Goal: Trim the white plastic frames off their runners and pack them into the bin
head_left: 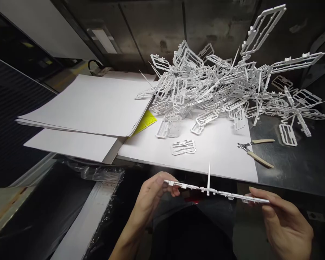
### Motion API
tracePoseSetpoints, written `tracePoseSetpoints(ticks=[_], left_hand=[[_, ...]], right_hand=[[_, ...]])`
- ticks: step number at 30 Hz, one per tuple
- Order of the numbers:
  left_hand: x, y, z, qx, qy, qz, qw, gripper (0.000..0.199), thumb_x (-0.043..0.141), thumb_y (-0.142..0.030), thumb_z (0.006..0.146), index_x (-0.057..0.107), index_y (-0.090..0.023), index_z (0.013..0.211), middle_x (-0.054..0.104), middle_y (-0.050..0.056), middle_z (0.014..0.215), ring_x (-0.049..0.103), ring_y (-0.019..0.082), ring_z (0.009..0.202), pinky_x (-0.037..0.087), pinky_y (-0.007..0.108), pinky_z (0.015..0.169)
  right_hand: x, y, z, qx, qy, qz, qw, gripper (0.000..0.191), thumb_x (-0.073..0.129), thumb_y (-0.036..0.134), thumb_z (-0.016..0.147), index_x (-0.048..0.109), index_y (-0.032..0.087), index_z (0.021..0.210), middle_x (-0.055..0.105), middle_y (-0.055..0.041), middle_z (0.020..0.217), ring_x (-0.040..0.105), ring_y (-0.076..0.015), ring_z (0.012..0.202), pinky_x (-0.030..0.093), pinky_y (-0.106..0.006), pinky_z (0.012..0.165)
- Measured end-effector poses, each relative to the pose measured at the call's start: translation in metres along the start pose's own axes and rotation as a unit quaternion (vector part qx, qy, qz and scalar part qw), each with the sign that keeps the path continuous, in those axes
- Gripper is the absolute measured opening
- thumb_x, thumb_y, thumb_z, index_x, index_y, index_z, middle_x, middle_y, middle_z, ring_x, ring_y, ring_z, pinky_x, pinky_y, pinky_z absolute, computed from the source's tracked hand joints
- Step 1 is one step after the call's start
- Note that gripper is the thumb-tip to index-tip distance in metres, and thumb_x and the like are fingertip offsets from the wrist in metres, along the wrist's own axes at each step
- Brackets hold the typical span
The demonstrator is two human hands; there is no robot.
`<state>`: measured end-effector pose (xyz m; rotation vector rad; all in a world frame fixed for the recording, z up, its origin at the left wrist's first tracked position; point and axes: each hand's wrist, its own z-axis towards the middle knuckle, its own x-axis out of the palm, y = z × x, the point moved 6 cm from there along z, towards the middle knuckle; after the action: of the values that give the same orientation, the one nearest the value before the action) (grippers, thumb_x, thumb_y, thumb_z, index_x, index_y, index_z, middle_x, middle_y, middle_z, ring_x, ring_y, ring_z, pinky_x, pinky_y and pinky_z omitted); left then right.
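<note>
Between my hands, in front of the table edge, is a white plastic molded part [208, 190] seen edge-on. It has a flat frame on each side, and a thin sprue spike points up from its middle. My left hand [155, 191] pinches its left end between thumb and fingers. At the other end, my right hand [283, 216] holds the right frame by thumb and fingers. A few separated white frames [183, 147] lie stacked on the white sheet just beyond. To the right rest side cutters [256, 152] with cream handles, their jaws apart.
A large tangled heap of white molded parts [206, 83] covers the back of the table. Stacked white sheets [89, 104] lie at the left, with a yellow sheet [144, 122] partly under them. A box lined with black plastic [54, 206] stands below left.
</note>
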<state>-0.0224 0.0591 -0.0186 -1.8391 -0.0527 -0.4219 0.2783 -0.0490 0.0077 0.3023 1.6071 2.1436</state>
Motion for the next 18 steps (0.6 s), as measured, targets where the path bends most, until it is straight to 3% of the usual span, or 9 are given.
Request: tracePoseSetpoints(ticks=[4, 9, 14, 18], left_hand=[[-0.004, 0.001, -0.004, -0.014, -0.054, -0.022, 0.998, 0.041, 0.073, -0.053, 0.093, 0.079, -0.013, 0.101, 0.077, 0.012, 0.093, 0.071, 0.019, 0.081, 0.058, 0.026, 0.082], [-0.005, 0.003, -0.009, -0.02, -0.079, -0.037, 0.996, 0.051, 0.081, -0.047, 0.088, 0.075, -0.017, 0.129, 0.079, 0.013, 0.104, 0.075, 0.022, 0.092, 0.059, 0.027, 0.09], [-0.004, 0.002, -0.007, -0.011, -0.062, -0.041, 0.997, 0.052, 0.081, -0.039, 0.089, 0.072, -0.021, 0.137, 0.076, 0.015, 0.124, 0.076, 0.023, 0.095, 0.063, 0.025, 0.081], [0.001, 0.0, -0.005, -0.001, -0.053, -0.054, 0.997, 0.053, 0.082, -0.041, 0.088, 0.071, -0.024, 0.138, 0.075, 0.014, 0.128, 0.076, 0.02, 0.09, 0.065, 0.023, 0.073]], right_hand=[[0.002, -0.008, 0.001, 0.022, 0.007, 0.048, 0.999, 0.019, 0.082, 0.042, 0.104, 0.08, 0.023, 0.108, 0.075, -0.0133, 0.115, 0.074, -0.0318, 0.106, 0.066, -0.033, 0.09], [0.001, -0.018, -0.001, 0.043, 0.006, 0.081, 0.996, 0.021, 0.084, 0.04, 0.103, 0.079, 0.021, 0.109, 0.069, -0.0159, 0.129, 0.069, -0.0326, 0.117, 0.064, -0.034, 0.095], [-0.003, -0.023, -0.005, 0.071, -0.014, 0.091, 0.993, 0.028, 0.087, 0.036, 0.1, 0.078, 0.02, 0.121, 0.063, -0.017, 0.14, 0.068, -0.034, 0.119, 0.063, -0.037, 0.1], [-0.005, -0.023, -0.008, 0.079, -0.053, 0.072, 0.993, 0.035, 0.088, 0.031, 0.099, 0.076, 0.017, 0.128, 0.062, -0.0166, 0.141, 0.067, -0.0325, 0.123, 0.059, -0.033, 0.107]])
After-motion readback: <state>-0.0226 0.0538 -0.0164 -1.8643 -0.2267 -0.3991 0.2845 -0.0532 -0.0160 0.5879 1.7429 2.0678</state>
